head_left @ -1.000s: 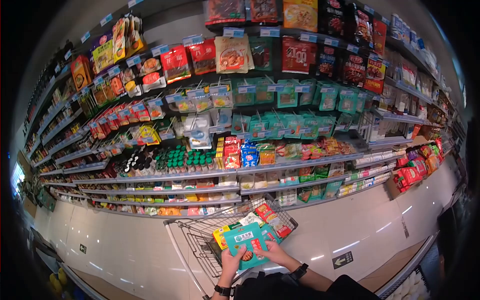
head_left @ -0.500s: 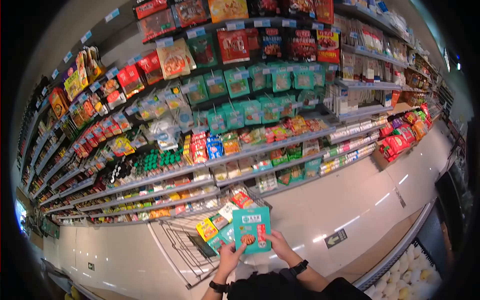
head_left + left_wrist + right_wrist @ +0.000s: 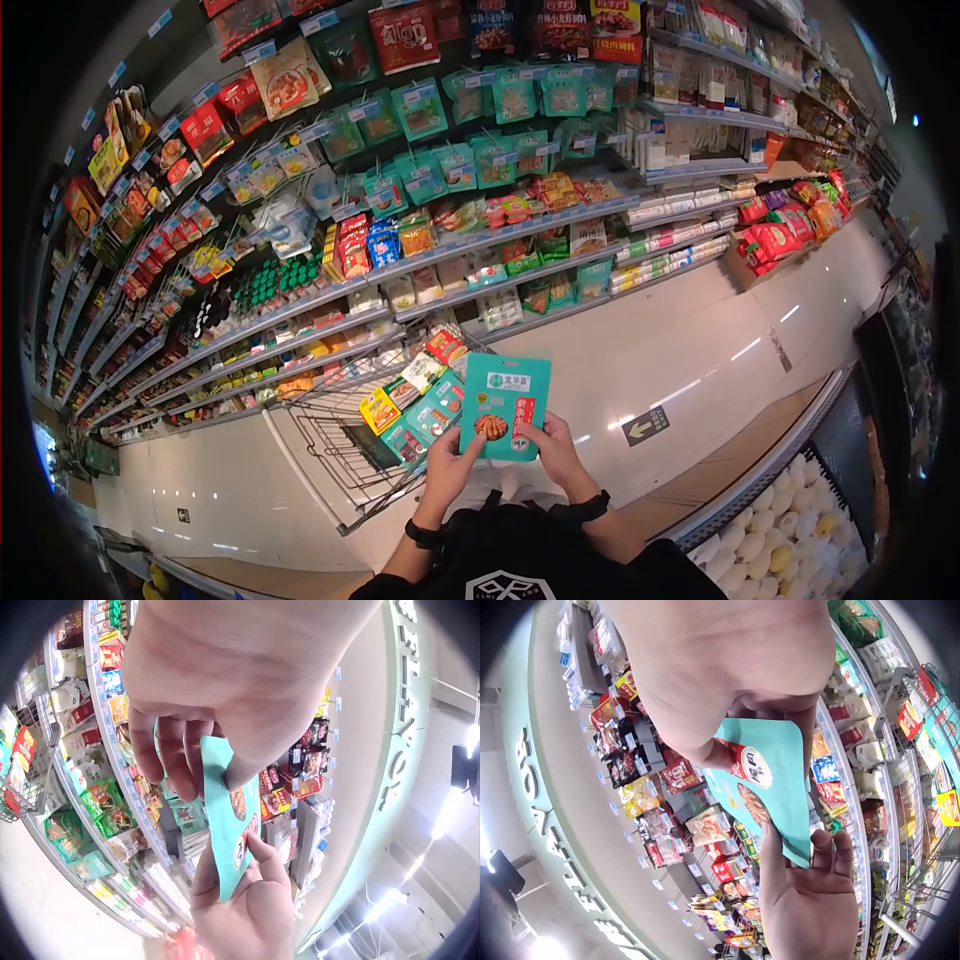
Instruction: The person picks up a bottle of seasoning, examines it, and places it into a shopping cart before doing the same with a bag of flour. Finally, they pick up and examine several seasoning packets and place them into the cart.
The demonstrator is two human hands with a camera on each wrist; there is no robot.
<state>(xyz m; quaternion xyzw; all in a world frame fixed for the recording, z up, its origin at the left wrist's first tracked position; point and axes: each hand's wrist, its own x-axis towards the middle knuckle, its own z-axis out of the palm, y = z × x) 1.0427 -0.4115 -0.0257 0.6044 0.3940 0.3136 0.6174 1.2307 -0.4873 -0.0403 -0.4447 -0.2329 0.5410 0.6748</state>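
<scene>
**Two hands clamped on one teal pack; cart part-loaded**

Shelving (image 3: 540, 228) spans 9 to 1 o'clock of the pack. Green wall lettering (image 3: 397, 727) reads FLAVOR. Cart (image 3: 371, 448) at 8 o'clock, already holding several packs: teal, yellow, red, white-green. Small print on those: illegible.

Left hand (image 3: 450, 472) grips the teal pack (image 3: 508, 400) at its 7 o'clock corner, right hand (image 3: 562, 455) at 5; thumbs on the front face. Pack is upright, out of the cart. So: several in, this one not.

Red strip (image 3: 523, 415) looks like 新奥尔良, 腌料 in the white oval (image 3: 757, 766). Brand panel (image 3: 509, 381) has Chinese characters, can't confirm them.
</scene>
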